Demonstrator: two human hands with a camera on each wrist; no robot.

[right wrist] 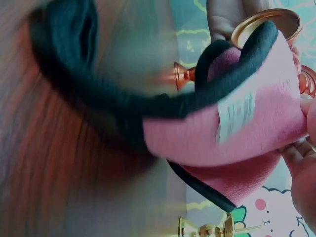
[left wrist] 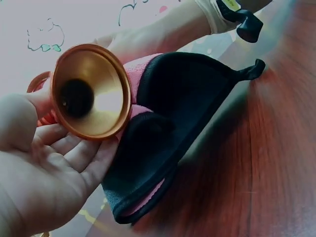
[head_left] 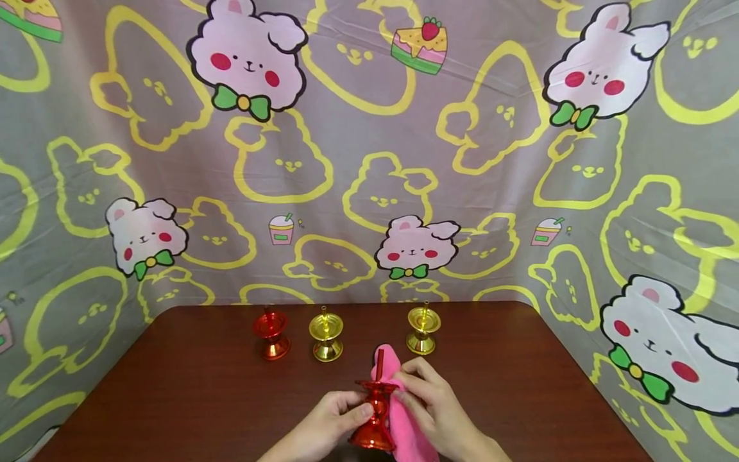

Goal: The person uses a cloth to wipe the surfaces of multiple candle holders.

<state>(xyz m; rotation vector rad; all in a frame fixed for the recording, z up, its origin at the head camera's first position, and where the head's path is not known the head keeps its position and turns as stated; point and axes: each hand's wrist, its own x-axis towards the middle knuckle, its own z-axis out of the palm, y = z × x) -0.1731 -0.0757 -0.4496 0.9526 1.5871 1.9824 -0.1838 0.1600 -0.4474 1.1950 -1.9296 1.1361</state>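
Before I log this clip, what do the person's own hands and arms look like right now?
The left hand and right hand are bare, with no gloves or rings visible. In the left wrist view, the right arm wears a pale band, perhaps a cuff, and a black strap with a yellow label.

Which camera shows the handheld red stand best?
Head: the red stand shows side-on from spike to base, though the left hand covers part. Left wrist mainly shows its hollow underside; right wrist shows only parts, behind the pink cloth.
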